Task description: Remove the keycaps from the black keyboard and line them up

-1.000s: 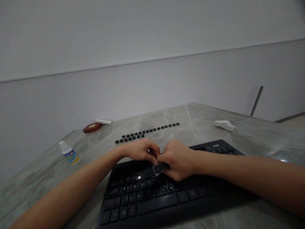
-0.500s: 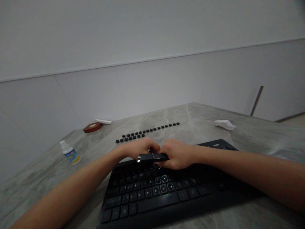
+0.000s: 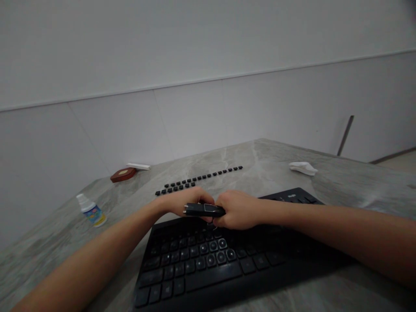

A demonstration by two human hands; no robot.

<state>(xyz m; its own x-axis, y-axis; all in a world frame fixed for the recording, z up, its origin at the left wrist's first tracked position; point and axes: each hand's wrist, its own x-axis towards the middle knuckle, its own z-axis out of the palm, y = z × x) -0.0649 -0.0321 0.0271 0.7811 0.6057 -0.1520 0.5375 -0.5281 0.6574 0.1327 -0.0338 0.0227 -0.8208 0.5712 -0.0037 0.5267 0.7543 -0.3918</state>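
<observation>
A black keyboard [image 3: 212,275] lies in front of me on the stone-patterned table, with bare key spots showing beside keys that have caps. Over its upper rows, my right hand [image 3: 238,210] is closed round a slim black tool [image 3: 204,210]. The tool points left and has small metal prongs at its tip. A thin wire loop shows under the right fingers, close to the keys. My left hand [image 3: 190,201] is beside it, behind the tool, with its fingers curled together and partly hidden. What those fingers pinch, if anything, I cannot make out.
Black keycaps [image 3: 204,177] lie in two rows beyond the keyboard. At the left stands a white spray bottle [image 3: 92,211]; behind it are a reddish-brown case [image 3: 123,174] and a white strip [image 3: 139,166]. A crumpled white cloth or tissue [image 3: 303,168] lies at the right.
The view has shifted slightly. Both hands stay together over the keyboard's upper rows, and the black tool has tilted a little, its prong end now higher.
</observation>
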